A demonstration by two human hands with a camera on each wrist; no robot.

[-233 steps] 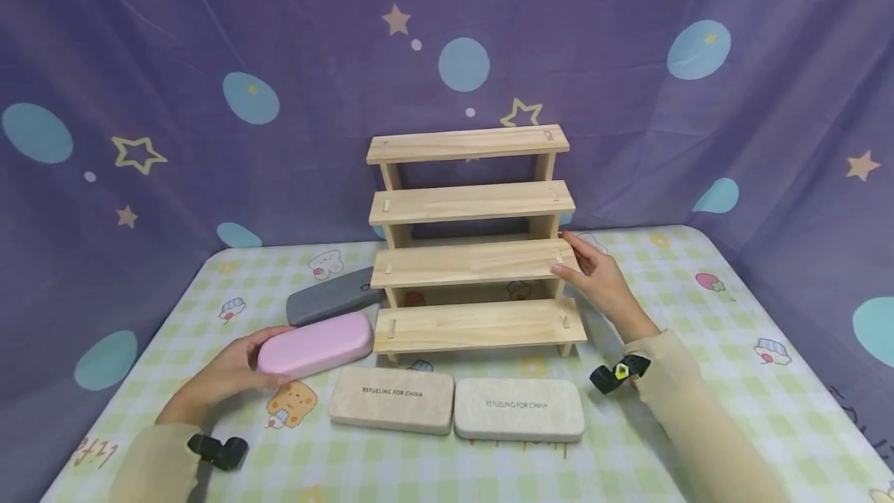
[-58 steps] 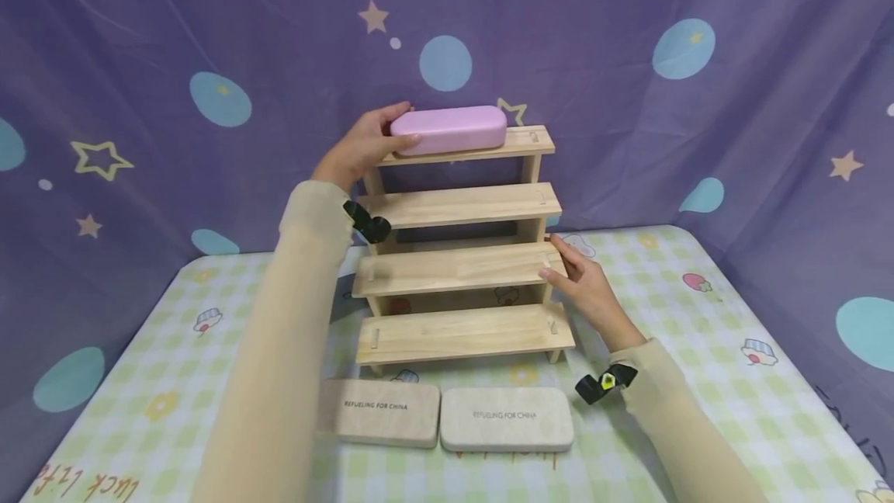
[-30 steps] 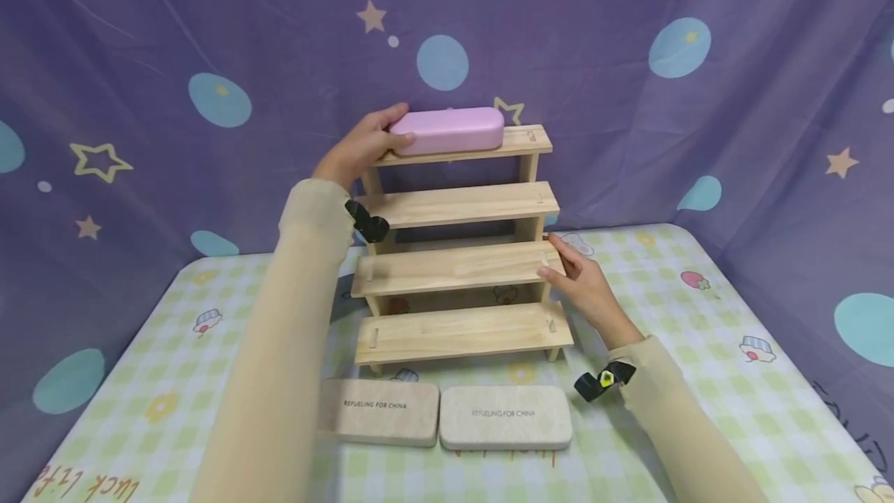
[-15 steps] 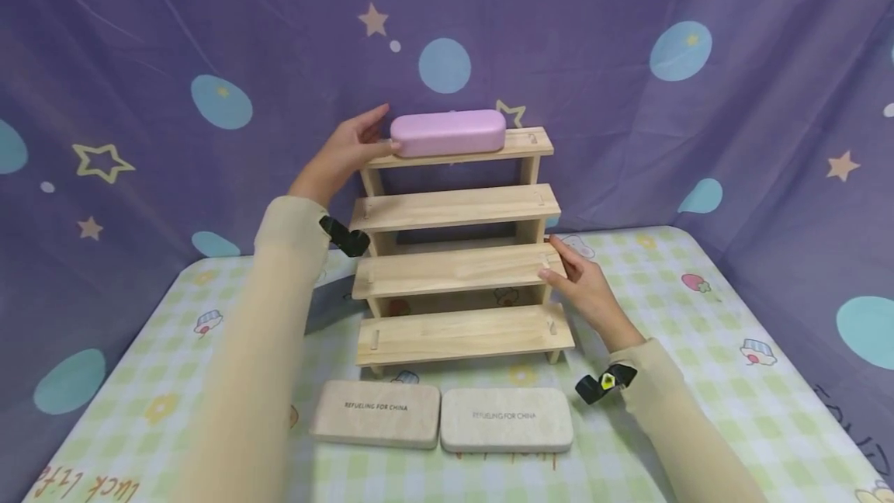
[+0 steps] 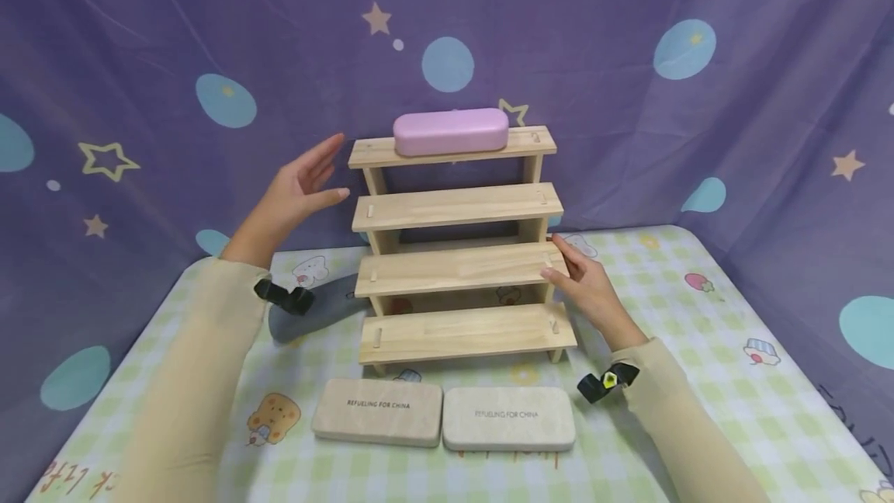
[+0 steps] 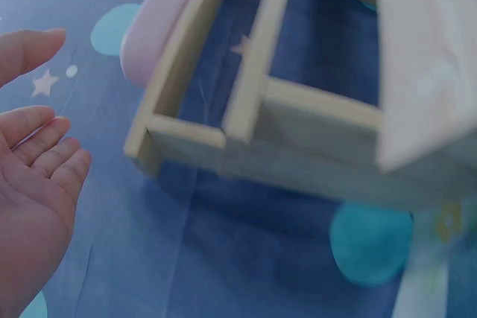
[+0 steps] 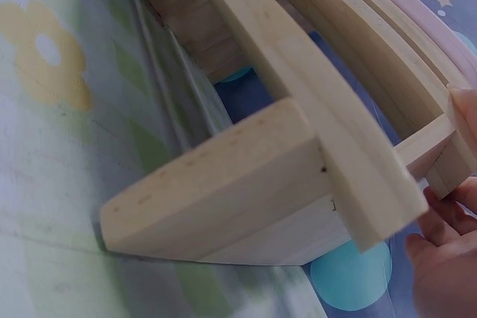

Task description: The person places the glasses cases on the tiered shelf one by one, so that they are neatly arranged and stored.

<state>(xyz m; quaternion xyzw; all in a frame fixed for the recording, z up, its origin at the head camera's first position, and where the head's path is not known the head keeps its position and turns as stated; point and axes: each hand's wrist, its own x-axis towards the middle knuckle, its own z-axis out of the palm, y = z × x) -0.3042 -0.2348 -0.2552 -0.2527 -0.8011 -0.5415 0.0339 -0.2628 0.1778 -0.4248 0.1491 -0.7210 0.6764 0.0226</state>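
Note:
A pink glasses case lies on the top shelf of a wooden stepped rack. To the left of the rack my left hand is in the air, fingers extended and apart from everything. The left wrist view shows the same hand with nothing in it, the pink case's end beyond. My right hand grips the right end of the second shelf from the bottom, thumb on top; the right wrist view shows its fingers at the shelf's end.
Two hard cases lie before the rack: a beige case and a white case, both lettered. A dark grey case lies left of the rack, partly behind my left wrist. The checked tablecloth meets a purple curtain behind.
The pink case went from the table to the top shelf in my left hand. That hand has let go and moved left and down. My right hand keeps its grip on the rack.

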